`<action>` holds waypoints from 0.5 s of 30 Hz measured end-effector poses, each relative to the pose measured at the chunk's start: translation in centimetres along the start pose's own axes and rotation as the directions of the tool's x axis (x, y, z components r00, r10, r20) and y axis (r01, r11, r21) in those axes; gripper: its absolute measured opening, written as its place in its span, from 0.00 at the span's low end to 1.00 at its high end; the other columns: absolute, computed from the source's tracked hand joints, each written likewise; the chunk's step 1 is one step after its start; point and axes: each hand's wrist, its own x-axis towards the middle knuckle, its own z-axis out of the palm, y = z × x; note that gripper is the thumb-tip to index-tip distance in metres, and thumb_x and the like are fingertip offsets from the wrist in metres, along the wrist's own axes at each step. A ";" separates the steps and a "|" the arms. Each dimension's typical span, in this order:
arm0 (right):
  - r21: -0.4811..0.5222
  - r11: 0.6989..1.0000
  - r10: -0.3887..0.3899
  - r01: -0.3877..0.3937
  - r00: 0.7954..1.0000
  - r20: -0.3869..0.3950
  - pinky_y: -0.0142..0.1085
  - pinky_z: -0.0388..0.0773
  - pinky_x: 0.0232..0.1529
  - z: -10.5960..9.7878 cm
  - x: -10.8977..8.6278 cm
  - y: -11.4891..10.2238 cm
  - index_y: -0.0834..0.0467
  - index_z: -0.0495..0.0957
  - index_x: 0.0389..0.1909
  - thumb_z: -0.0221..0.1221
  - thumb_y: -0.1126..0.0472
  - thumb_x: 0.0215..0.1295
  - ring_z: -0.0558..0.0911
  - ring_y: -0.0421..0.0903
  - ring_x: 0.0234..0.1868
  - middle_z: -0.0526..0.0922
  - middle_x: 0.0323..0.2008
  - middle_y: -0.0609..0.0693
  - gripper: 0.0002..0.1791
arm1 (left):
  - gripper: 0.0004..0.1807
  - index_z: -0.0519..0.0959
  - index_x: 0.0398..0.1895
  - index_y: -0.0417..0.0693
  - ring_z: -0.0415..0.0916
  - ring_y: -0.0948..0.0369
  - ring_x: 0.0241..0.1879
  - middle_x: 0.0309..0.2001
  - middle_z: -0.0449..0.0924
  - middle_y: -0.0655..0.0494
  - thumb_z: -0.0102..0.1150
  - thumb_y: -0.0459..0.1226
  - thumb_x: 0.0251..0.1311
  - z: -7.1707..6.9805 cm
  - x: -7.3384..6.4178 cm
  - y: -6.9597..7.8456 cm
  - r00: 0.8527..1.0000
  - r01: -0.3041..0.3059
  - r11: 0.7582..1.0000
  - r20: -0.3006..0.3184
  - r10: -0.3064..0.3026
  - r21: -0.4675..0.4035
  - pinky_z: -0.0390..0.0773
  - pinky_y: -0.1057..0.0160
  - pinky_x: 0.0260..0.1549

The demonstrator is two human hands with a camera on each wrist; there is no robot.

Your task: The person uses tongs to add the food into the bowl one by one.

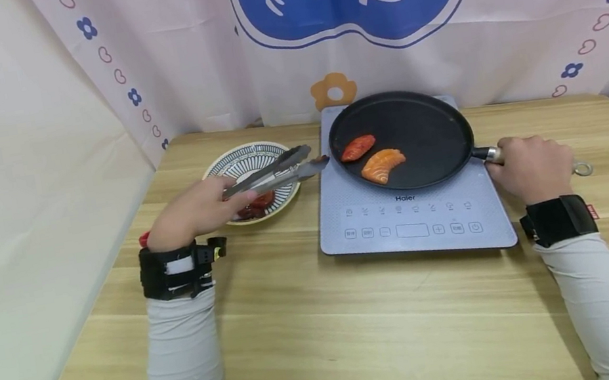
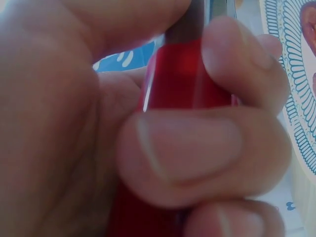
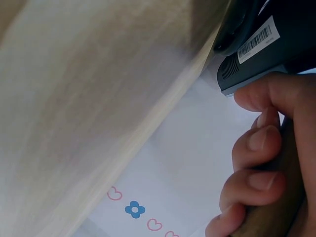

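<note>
My left hand (image 1: 197,210) grips metal tongs (image 1: 272,175), its fingers curled round their red handle (image 2: 175,79) in the left wrist view. The tongs reach over a patterned plate (image 1: 225,164) toward the pan, and a small dark reddish bit shows at their tips. Dark red food pieces (image 1: 259,205) lie on the plate, partly hidden by the hand. With my right hand (image 1: 537,166) I hold the wooden handle (image 3: 274,212) of a black flat pan (image 1: 422,138). Inside the pan, at its left, are a red food piece (image 1: 358,147) and an orange, white-striped salmon-like slice (image 1: 383,166).
Under the pan is a grey induction cooktop (image 1: 369,223) with touch buttons along its front. Both stand on a wooden table (image 1: 328,339). A printed white curtain (image 1: 187,55) hangs right behind the table's back edge, and a pale sheet (image 1: 25,161) is on the left.
</note>
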 end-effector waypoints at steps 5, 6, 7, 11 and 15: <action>0.001 1.000 0.005 -0.005 1.000 0.009 0.48 0.61 0.19 0.0 0.0 0.0 0.59 0.73 0.22 0.66 0.54 0.64 0.69 0.56 0.18 0.69 0.15 0.54 0.17 | 0.25 0.79 0.42 0.43 0.72 0.56 0.27 0.28 0.72 0.54 0.49 0.56 0.79 0.0 -0.2 -0.1 1.000 0.012 0.999 0.010 -0.013 0.043 0.71 0.59 0.28; 0.001 1.000 0.004 -0.004 1.000 0.009 0.48 0.61 0.19 0.0 0.0 0.0 0.59 0.73 0.22 0.66 0.54 0.64 0.69 0.56 0.18 0.69 0.15 0.54 0.17 | 0.25 0.79 0.43 0.43 0.72 0.56 0.28 0.28 0.72 0.54 0.49 0.57 0.79 0.0 -0.2 -0.1 1.000 0.015 0.999 0.013 -0.016 0.046 0.71 0.59 0.28; 0.001 1.000 0.004 -0.004 1.000 0.008 0.48 0.61 0.19 0.0 0.0 0.0 0.59 0.73 0.22 0.66 0.54 0.64 0.69 0.56 0.18 0.69 0.15 0.54 0.17 | 0.26 0.79 0.44 0.43 0.73 0.56 0.29 0.29 0.73 0.54 0.49 0.57 0.79 0.0 -0.2 -0.1 1.000 0.013 0.998 0.013 -0.014 0.056 0.72 0.59 0.29; 0.001 1.000 0.001 -0.001 1.000 0.006 0.47 0.60 0.19 -0.1 0.0 0.0 0.59 0.72 0.21 0.66 0.54 0.64 0.68 0.55 0.17 0.68 0.14 0.53 0.18 | 0.25 0.79 0.46 0.43 0.75 0.55 0.31 0.32 0.75 0.53 0.49 0.56 0.79 0.0 -0.2 -0.3 1.000 0.016 0.998 0.013 -0.017 0.060 0.73 0.58 0.30; 0.000 1.000 0.004 -0.004 1.000 0.017 0.47 0.60 0.19 0.0 0.0 0.0 0.58 0.72 0.21 0.66 0.54 0.65 0.68 0.55 0.18 0.68 0.14 0.53 0.18 | 0.26 0.78 0.49 0.42 0.76 0.54 0.33 0.34 0.76 0.51 0.49 0.57 0.79 -0.1 -0.3 -0.5 1.000 0.019 0.998 0.013 -0.020 0.058 0.74 0.58 0.32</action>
